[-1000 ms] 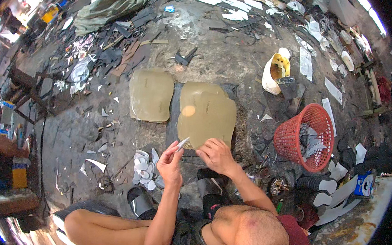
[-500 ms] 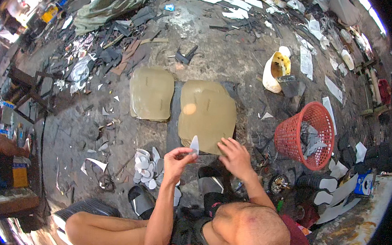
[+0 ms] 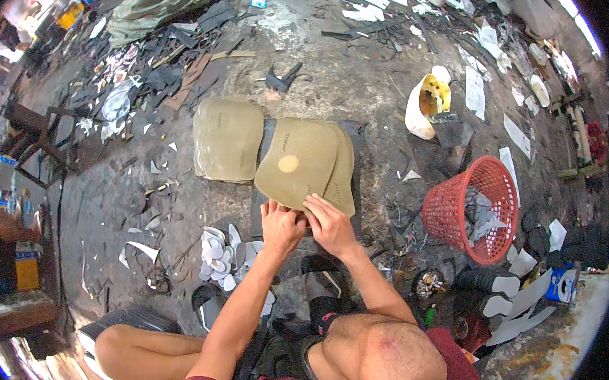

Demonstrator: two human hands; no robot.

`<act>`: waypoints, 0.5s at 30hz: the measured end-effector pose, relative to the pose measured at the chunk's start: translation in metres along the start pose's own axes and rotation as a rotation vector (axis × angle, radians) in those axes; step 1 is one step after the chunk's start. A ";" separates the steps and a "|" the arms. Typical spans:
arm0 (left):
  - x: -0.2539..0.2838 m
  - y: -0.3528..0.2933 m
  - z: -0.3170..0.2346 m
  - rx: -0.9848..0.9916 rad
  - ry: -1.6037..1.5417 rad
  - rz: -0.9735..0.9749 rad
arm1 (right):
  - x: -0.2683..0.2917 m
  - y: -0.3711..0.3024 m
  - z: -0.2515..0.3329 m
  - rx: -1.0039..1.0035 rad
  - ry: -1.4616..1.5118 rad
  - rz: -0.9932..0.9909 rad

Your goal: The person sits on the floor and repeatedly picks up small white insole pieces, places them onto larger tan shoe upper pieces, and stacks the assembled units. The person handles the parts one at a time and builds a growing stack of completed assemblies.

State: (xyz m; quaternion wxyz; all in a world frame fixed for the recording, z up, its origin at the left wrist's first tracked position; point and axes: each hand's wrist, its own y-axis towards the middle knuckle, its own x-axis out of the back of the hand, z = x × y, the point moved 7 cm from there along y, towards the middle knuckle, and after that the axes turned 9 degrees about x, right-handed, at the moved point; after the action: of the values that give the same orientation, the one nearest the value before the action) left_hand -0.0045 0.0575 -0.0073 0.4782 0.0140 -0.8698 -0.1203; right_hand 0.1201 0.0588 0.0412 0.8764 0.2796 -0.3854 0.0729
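Note:
A loose khaki sheet [image 3: 294, 151] with rounded corners lies askew over a stack of like sheets [image 3: 345, 186]. My right hand [image 3: 331, 225] grips its near edge, fingers on top and thumb out of sight. Close beside it, my left hand [image 3: 282, 227] is closed, its fingertips at the same edge; what they pinch is hidden. A second khaki stack [image 3: 229, 139] lies just to the left. Pale grey oval pieces [image 3: 217, 255] are heaped near my left forearm.
A red plastic basket [image 3: 471, 211] holding grey scraps stands at the right. Beyond it sits a cut-open white container [image 3: 427, 107] with yellow residue inside. Scraps and strips litter the floor. A dark wooden stool frame [image 3: 43, 137] stands at the far left.
Both hands have come together at the stack's near edge. The top sheet has turned and shifted left. The pale grey piece in my left hand is no longer visible.

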 end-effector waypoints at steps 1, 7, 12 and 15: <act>0.000 -0.001 0.005 0.016 0.010 0.026 | -0.001 -0.007 0.006 0.091 -0.030 -0.104; 0.000 0.002 0.013 0.062 -0.052 0.054 | 0.004 0.006 -0.016 0.040 -0.214 0.143; 0.000 0.003 0.011 0.067 -0.067 0.051 | 0.040 0.030 -0.035 -0.089 -0.190 -0.024; 0.001 0.004 0.011 0.051 -0.032 0.049 | 0.026 0.018 -0.033 -0.108 -0.139 0.120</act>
State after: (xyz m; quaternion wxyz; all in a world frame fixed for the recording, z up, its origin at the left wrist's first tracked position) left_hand -0.0132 0.0635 -0.0114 0.4668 0.0029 -0.8801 -0.0864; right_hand 0.1527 0.0893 0.0498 0.8553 0.2130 -0.4646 0.0848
